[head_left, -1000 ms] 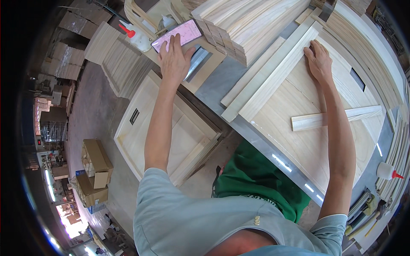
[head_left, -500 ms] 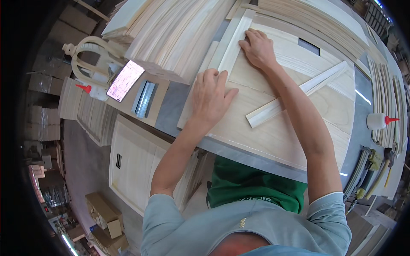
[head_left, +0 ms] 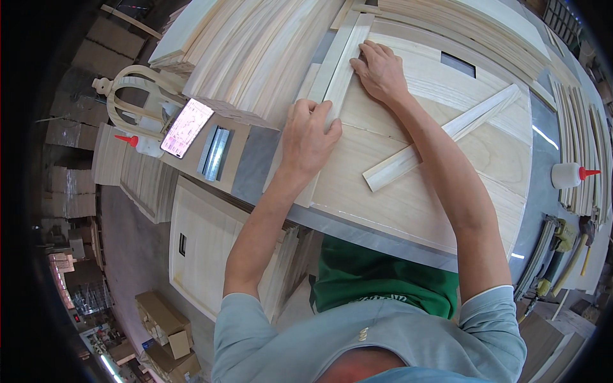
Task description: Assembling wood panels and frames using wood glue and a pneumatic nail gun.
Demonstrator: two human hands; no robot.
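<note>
A pale wooden panel [head_left: 396,185] with a small dark rectangular slot lies on the grey-topped table. Along its left edge runs a long pale wooden strip [head_left: 350,60]. My left hand [head_left: 308,137] is closed on the nearer part of this strip, fingers bent over it and thumb on the panel side. Farther up, my right hand [head_left: 382,71] curls its fingertips against the strip's inner edge; what lies beneath them is hidden. A loose wooden strip [head_left: 393,169] rests diagonally across the panel, partly behind my right forearm.
Stacked wooden boards [head_left: 255,57] stand at the left. A lit phone [head_left: 186,127], a metal piece [head_left: 214,153] and a red-tipped white bottle [head_left: 148,145] sit beside them. Another red-tipped bottle [head_left: 566,175], a nail gun [head_left: 562,236] and a hammer [head_left: 584,233] lie at the right.
My left hand has closed more tightly round the long strip and moved slightly left. The strip's near end now sits nearer the panel's front edge. My right hand remains beside the strip.
</note>
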